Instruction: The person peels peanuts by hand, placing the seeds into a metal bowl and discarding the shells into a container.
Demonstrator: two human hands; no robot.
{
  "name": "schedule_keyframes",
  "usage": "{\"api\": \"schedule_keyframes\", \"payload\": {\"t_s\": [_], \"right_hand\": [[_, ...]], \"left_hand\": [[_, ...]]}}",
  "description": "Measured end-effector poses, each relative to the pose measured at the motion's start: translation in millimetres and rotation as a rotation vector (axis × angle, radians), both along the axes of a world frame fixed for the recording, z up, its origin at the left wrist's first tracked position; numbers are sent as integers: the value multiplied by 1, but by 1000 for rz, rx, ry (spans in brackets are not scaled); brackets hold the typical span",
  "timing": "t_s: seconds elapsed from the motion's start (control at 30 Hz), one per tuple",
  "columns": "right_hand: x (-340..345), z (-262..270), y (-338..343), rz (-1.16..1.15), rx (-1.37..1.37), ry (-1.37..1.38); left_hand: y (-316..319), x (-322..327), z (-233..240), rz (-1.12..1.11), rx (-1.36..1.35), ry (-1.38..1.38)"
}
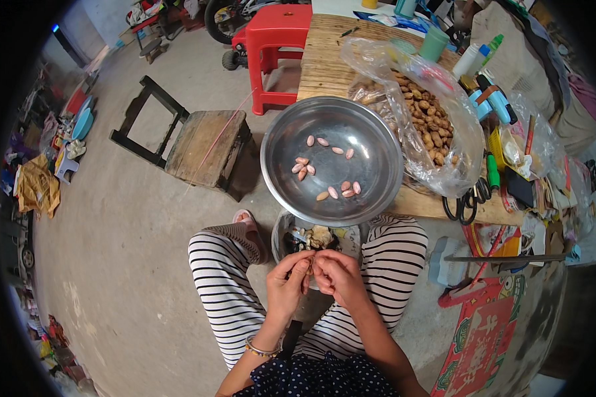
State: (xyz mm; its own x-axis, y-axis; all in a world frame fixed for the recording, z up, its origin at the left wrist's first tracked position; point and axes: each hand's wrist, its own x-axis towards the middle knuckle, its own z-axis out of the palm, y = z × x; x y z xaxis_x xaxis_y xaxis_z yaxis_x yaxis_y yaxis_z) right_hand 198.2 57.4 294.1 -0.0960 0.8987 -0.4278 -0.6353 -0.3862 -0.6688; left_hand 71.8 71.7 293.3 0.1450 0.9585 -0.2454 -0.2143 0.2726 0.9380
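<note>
My left hand (287, 283) and my right hand (340, 279) meet fingertip to fingertip above a waste bin (280, 237). Pinched between them is a peanut (311, 264), mostly hidden by my fingers. Food scraps and other rubbish fill the part of the bin that shows. Just beyond my hands, a wide stainless steel bowl (328, 116) holds several shelled pink peanut kernels (304, 167) in loose groups. To the bowl's right, an open clear plastic bag (459, 173) full of unshelled peanuts (429, 121) lies on the wooden table.
The wooden table (328, 54) also bears black-handled scissors (462, 206), a green cup (433, 43), bottles (469, 60) and a dark phone (519, 187). A low wooden chair (206, 144) and a red plastic stool (280, 30) stand on the concrete floor. A red printed box (482, 337) is at lower right.
</note>
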Motion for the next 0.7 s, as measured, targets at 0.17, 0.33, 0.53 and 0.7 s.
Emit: {"api": "schedule_keyframes", "payload": {"t_s": [0.17,0.33,0.53,0.7], "right_hand": [[-1,-7,-1,32,40,-12],[2,-10,-2,52,54,-28],[2,-15,-3,3,52,-8],[3,-6,-3,-49,-37,35]], "left_hand": [[-1,-3,1,-46,-70,-1],[-2,0,2,-45,-87,9],[-2,0,-2,-41,-51,55],[1,2,6,-6,-99,-12]]}}
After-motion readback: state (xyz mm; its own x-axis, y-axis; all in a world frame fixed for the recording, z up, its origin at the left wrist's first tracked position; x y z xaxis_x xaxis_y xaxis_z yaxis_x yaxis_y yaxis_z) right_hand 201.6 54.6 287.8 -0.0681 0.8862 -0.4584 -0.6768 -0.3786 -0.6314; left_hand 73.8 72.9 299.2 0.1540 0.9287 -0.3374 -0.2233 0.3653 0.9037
